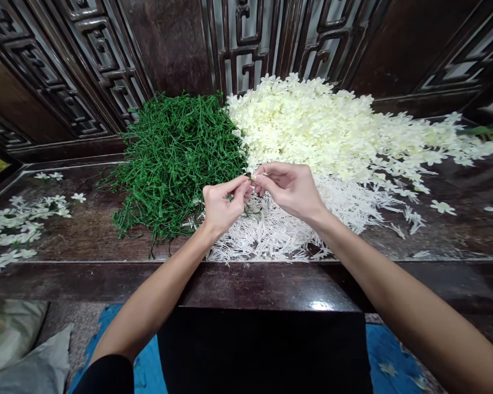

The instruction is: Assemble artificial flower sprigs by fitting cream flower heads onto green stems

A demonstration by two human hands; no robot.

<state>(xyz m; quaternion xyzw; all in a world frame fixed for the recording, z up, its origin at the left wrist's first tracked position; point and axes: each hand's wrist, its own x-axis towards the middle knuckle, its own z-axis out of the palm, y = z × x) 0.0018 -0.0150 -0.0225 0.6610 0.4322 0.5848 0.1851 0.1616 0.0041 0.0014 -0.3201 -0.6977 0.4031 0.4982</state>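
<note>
My left hand (225, 205) is closed in a pinch on a small green plastic stem (251, 178), of which only a bit shows. Fingertips of my right hand (290, 189) meet it there, also pinched; what they hold is too small to make out. Behind my left hand lies a tangled heap of green plastic stems (181, 148). A large pile of cream artificial flower heads (308, 123) rises beyond my right hand. Under both hands spreads a heap of thin white plastic pieces (271, 235).
Finished-looking white flowers with green parts (20, 224) lie at the left on the dark wooden bench (86, 241). A carved lattice backrest (246, 44) stands behind the piles. Blue sheeting (390, 355) and pale sacks (24, 345) are on the floor.
</note>
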